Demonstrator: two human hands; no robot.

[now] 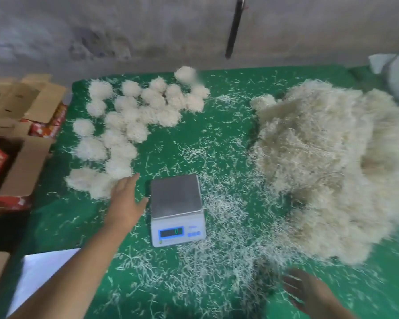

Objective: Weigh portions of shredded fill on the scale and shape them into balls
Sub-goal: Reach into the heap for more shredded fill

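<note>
In the head view much is soft with motion blur: the right hand [306,293] is smeared near the lower edge, its fingers spread and relaxed with nothing visibly held, hovering above loose strands, and its wrist is cut off by the frame. The left hand [124,201] reaches forward with straight, open fingers, flat and empty, its fingertips just beside the nearest of the balls [134,116] and its thumb side close to the scale [177,210]. The scale is a white plastic body with a square, dull metal platter that carries nothing; its blue-framed display is lit, but the digits are too blurred to read, as is the small blue lettering beside it. The balls are pale, fuzzy clumps of cream shreds, clustered at the far left of the green table cover [217,139]; one ball at the back is blurred. A large, fluffy heap of shredded fill [320,162] fills the right side, its far edge cut off, with thin scraps scattered over the cover in front of the scale. At the left edge stand open cardboard boxes [25,125] holding red packets whose printing cannot be made out. A white sheet [44,270] lies partly under the left forearm. A dark strip [234,28] hangs against the grey wall.
</note>
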